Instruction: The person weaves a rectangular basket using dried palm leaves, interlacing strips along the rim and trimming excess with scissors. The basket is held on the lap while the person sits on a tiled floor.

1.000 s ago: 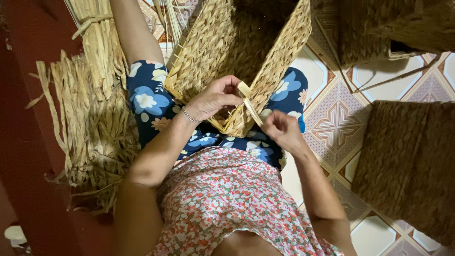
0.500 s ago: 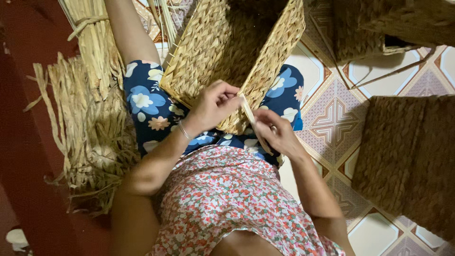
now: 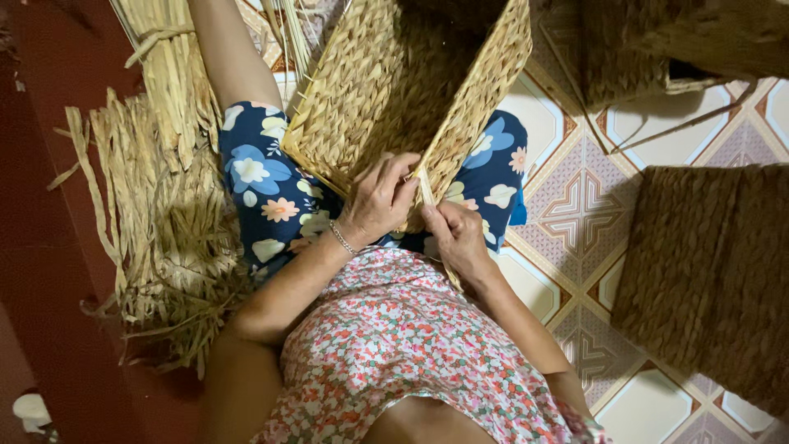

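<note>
Right hand: the right hand [image 3: 460, 238] is resting low on the lap, fingers curling narrowly around a flat pale fibre strip [image 3: 427, 193] and pinching it just below the basket's corner.
Left hand: the left hand [image 3: 380, 201] is pressing on the near corner of the woven basket [image 3: 386, 90], fingers bent and closing against the weave right beside the strip; a thin bracelet [image 3: 341, 238] is sitting on the wrist.
Basket: it is lying tilted across the blue flowered shorts [image 3: 263, 185], its open inside facing up, the near corner touching both hands.
Progress: the base and walls are looking fully woven; judging from the loose strip, the corner or rim is being finished, and that end is not yet tucked in.
Left side: a heap of dried straw [image 3: 156, 222] is lying on the red floor, just beside the leg.
Farther off: two darker woven baskets [image 3: 707, 271] are sitting on the patterned tiles [image 3: 575, 205], well apart from the hands.
</note>
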